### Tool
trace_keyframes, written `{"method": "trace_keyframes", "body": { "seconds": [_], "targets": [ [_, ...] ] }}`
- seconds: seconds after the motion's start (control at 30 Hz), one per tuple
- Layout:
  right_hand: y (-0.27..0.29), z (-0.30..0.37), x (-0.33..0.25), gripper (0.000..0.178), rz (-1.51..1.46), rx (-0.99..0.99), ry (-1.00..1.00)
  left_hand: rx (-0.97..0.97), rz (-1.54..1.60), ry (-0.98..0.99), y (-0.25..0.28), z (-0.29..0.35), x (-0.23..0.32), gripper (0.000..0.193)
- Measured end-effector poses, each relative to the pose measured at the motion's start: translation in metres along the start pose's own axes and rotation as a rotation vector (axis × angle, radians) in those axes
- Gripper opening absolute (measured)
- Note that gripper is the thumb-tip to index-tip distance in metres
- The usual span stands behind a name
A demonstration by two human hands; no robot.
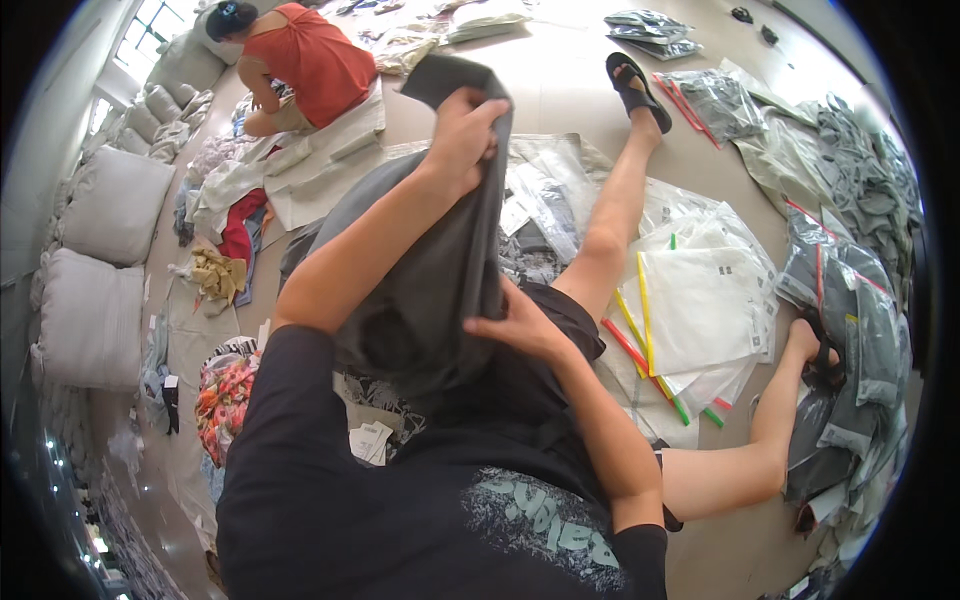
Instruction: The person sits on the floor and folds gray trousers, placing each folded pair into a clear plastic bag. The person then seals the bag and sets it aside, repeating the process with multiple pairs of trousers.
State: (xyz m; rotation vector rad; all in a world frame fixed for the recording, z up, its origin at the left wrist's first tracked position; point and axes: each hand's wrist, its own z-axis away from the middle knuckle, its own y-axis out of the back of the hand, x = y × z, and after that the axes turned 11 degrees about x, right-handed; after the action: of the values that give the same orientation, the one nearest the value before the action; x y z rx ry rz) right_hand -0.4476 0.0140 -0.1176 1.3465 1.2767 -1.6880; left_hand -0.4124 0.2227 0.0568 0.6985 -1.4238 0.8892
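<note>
The left hand (pixel 462 130) grips the far upper edge of a dark grey garment (pixel 430 270), fingers closed on the fabric. The right hand (pixel 515 325) pinches its near right edge, apparently closed. The garment hangs over the lap. Bagged white garments (pixel 700 305) lie right on the floor (pixel 560 90).
</note>
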Motion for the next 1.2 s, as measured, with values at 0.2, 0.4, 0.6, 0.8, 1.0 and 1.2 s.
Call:
{"method": "trace_keyframes", "body": {
  "seconds": [0.2,0.4,0.6,0.8,1.0,1.2],
  "targets": [
    [0.032,0.004,-0.058,0.056,-0.239,0.470,0.025,-0.034,0.227,0.004,-0.057,-0.073,0.006,0.018],
    [0.218,0.080,-0.176,0.043,0.061,0.619,0.031,-0.444,-0.160,-0.144,-0.033,-0.038,-0.047,0.034],
    [0.302,0.189,-0.091,0.049,1.223,0.799,0.020,-0.904,-0.560,-0.750,0.042,0.155,-0.157,0.031],
    [0.184,0.219,-0.027,0.059,1.119,0.097,0.052,-1.145,-0.862,-0.765,0.041,0.219,-0.180,0.037],
    [0.144,0.204,0.006,0.050,1.391,0.004,0.119,-1.370,-0.669,-0.616,0.032,0.214,-0.159,0.021],
    [0.155,0.224,-0.033,0.039,1.039,0.310,0.252,-1.086,-0.821,-0.570,0.061,0.222,-0.125,0.027]
  ]
}}
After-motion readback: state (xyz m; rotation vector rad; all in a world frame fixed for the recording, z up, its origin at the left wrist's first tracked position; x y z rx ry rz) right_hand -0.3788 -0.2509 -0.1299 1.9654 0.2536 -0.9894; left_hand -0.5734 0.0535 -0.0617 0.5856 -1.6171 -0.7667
